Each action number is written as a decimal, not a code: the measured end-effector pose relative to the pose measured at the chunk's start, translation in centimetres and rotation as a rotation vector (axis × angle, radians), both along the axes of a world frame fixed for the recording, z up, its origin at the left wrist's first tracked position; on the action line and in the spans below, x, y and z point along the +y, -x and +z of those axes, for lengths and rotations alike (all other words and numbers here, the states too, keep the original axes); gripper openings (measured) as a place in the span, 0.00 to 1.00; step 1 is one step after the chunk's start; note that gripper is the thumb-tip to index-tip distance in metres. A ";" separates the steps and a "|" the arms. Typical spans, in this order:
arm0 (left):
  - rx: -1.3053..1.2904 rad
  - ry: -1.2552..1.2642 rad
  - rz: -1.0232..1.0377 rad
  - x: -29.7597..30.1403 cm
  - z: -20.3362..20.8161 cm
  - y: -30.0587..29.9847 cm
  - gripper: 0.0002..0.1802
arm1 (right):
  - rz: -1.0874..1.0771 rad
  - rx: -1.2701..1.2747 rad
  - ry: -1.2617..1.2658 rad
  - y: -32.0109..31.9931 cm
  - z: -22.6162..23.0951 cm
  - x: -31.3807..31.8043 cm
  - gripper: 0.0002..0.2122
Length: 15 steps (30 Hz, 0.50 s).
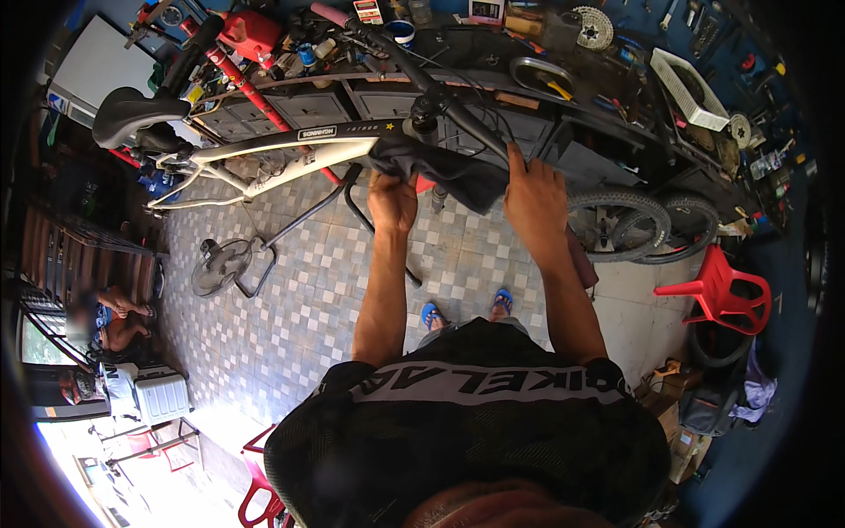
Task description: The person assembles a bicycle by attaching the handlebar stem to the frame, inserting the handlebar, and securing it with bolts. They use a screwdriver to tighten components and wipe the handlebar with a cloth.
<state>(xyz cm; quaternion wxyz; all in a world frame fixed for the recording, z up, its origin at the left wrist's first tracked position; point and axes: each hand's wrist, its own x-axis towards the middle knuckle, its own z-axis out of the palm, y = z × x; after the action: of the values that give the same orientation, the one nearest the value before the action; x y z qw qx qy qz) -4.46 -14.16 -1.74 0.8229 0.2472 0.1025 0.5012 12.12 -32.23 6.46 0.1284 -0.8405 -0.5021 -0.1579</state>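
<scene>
A white and black bicycle frame is held up off the floor in front of me. A black cloth drapes by the front end of its frame. My left hand is closed on the cloth's left end, just under the frame tube. My right hand lies over the right side of the black handlebar, its fingers curled on it and the index finger straighter. The cloth's right end reaches this hand; whether it is also gripped is hidden. Beyond my right wrist shows a dark reddish handlebar grip.
A cluttered workbench runs along the far side, with a white basket. Two wheels and a red chair stand right. A red repair stand and a fan are left. Another person sits far left.
</scene>
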 end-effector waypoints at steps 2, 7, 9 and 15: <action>0.126 -0.324 0.005 2.0 -0.5 0.0 0.34 | 0.012 0.007 0.011 -0.3 0.1 0.3 0.31; 0.908 -1.213 0.496 4.6 1.4 -3.5 0.40 | 0.038 -0.060 -0.028 -0.3 0.4 0.6 0.27; 1.060 -1.284 0.614 4.8 1.9 -4.1 0.39 | 0.033 -0.070 -0.033 -0.4 0.2 0.6 0.27; 1.517 -1.298 0.760 3.8 2.6 -5.3 0.52 | 0.027 -0.090 -0.030 -0.3 0.4 0.5 0.27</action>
<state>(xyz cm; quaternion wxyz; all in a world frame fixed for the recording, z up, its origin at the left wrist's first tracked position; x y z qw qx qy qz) 0.85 -10.40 0.89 0.0445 0.8373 0.3717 0.3986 12.42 -31.77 6.84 0.1205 -0.8237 -0.5162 -0.2014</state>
